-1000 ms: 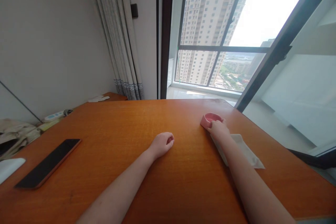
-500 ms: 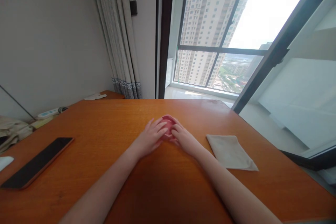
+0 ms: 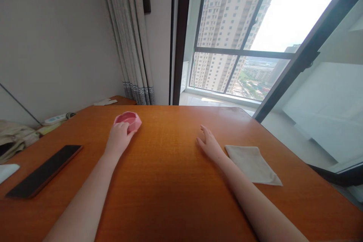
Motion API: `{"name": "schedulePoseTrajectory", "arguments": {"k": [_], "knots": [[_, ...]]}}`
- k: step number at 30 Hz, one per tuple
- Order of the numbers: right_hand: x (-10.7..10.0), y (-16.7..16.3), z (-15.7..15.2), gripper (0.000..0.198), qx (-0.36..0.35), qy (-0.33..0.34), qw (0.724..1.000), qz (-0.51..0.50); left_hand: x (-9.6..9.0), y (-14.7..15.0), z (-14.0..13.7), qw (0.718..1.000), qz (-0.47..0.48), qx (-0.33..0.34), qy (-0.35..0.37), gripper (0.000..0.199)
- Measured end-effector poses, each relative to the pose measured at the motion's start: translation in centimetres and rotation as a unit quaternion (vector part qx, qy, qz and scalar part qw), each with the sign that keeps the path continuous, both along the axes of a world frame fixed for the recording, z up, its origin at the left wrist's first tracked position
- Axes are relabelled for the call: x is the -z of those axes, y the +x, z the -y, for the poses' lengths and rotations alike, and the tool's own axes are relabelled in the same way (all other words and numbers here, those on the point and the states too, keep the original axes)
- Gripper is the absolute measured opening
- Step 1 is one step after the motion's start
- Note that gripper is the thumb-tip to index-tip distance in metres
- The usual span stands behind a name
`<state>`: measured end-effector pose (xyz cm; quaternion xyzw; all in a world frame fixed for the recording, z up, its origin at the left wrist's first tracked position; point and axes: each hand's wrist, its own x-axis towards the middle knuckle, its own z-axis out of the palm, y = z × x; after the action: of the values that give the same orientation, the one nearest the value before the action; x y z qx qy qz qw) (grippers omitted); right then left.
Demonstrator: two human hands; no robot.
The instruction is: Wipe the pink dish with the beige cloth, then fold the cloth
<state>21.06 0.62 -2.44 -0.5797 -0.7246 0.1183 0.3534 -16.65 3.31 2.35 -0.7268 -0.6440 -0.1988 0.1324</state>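
Observation:
A pink faceted bowl (image 3: 135,121) is at the far left part of the wooden table (image 3: 170,181). My left hand (image 3: 119,136) grips its near rim, thumb on the right side and fingers reaching over the edge. The fingertips are partly hidden inside the bowl. My right hand (image 3: 209,143) holds nothing and hovers over or rests on the table, right of the middle, with its fingers apart. Close to my right wrist lies a folded light grey cloth (image 3: 252,164).
A long black flat device (image 3: 44,170) lies on the table's left side. A white object (image 3: 8,172) sits at the left edge. Behind the table hang a grey curtain (image 3: 136,45) and a dark-framed window (image 3: 241,51).
My left hand has carried the pink bowl from the table's middle to the left. My right hand has let go of it and moved right.

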Motion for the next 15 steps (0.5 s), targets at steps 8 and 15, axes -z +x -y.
{"name": "schedulePoseTrajectory", "arguments": {"k": [8, 15], "knots": [[0.3, -0.1, 0.0, 0.057, 0.019, -0.018, 1.0, 0.003, 2.4, -5.5, -0.8, 0.99, -0.016, -0.135, -0.031, 0.031], [0.2, 0.4, -0.4, 0.058, 0.037, -0.033, 0.999, -0.012, 2.8, -5.2, -0.7, 0.993, -0.018, -0.112, -0.045, 0.035]]}}
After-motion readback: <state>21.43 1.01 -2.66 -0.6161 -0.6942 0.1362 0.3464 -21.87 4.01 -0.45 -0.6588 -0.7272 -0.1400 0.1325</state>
